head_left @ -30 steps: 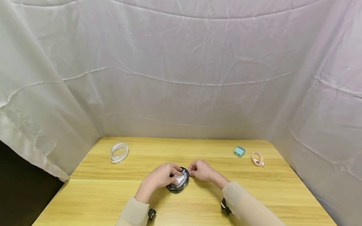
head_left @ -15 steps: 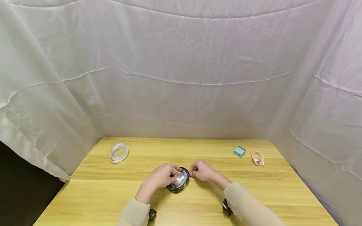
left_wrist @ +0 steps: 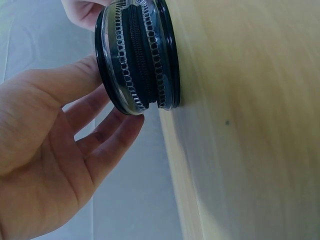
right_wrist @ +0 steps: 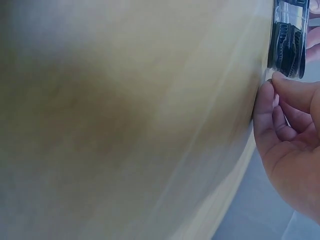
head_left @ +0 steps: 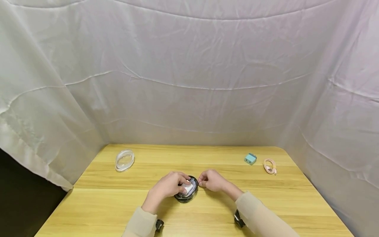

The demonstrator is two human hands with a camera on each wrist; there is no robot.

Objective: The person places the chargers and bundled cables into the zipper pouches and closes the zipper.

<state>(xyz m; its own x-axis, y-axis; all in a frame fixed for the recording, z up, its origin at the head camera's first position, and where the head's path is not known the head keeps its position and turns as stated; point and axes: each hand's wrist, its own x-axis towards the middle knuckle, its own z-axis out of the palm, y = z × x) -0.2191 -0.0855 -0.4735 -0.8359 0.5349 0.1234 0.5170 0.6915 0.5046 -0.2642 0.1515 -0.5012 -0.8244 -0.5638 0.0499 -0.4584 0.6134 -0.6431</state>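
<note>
Well inside the table's edges (head_left: 192, 146), the left hand (head_left: 171, 184) holds a round case (head_left: 192, 191), the right hand (head_left: 214, 180) pinching its side.

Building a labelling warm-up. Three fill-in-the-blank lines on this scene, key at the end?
1. The left hand grips the round case, whose toothed black strip is a ____.
2. In the head view, the teal charger lies to the ____ of the pink cable.
3. The right hand pinches with its index finger and ____.
Missing words: zipper; left; thumb.
</note>
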